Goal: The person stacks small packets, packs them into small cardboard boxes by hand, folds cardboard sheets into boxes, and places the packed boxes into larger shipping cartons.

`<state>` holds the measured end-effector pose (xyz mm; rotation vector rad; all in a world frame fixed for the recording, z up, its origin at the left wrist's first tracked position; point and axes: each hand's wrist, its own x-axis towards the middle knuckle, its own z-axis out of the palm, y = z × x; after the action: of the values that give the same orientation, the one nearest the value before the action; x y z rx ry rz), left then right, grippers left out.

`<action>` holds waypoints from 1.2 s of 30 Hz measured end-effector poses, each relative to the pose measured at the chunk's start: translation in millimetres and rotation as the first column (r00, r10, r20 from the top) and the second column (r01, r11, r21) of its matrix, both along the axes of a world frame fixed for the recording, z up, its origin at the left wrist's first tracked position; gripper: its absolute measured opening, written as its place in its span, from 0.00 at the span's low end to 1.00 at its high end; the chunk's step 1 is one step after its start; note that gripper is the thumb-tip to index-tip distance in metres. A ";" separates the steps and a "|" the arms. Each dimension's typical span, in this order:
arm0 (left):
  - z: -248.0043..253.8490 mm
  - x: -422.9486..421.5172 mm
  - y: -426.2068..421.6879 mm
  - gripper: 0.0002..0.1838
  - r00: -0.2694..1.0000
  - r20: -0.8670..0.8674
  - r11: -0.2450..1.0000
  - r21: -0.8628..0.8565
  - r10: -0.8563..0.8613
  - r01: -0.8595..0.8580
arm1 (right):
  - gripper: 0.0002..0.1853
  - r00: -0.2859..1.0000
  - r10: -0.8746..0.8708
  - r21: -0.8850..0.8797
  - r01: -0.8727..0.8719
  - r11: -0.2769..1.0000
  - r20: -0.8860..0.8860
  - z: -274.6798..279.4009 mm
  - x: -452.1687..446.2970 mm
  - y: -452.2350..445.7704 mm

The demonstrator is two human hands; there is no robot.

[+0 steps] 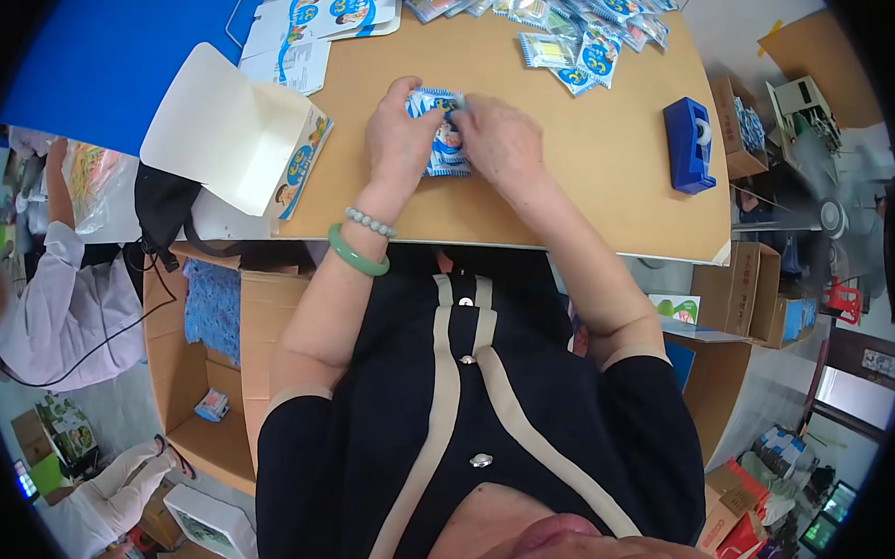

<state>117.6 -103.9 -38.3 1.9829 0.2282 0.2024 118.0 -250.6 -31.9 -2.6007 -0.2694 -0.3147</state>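
Note:
A small stack of blue-and-white snack-style packets (449, 161) is on the tabletop between my hands. My left hand (397, 137) is closed round its left side, thumb across the front. My right hand (503, 142) is closed at its right edge, its fingertips bent onto the upper packet and partly blurred. How many packets lie in the stack I cannot make out. Left of my hands stands an open white carton (230, 139) with a printed blue side, tilted toward me. Beyond it lie flattened printed cartons (331, 15).
A loose heap of sealed packets (566, 15) covers the table's far right. A blue tape dispenser (689, 146) stands near the right edge. An open cardboard box (198, 390) is below on the left, holding one packet (211, 405). Another person's sleeve (68, 286) shows at left.

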 end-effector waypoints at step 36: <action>-0.9 6.2 1.6 0.31 0.995 -0.028 0.990 0.104 -0.097 0.100 | 0.19 0.999 0.000 0.448 0.018 0.894 -0.039 -25.4 18.8 -4.2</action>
<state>123.8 -102.3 -39.2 2.0965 0.1360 0.1303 136.8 -254.8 -57.3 -2.1478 -0.1483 -0.2902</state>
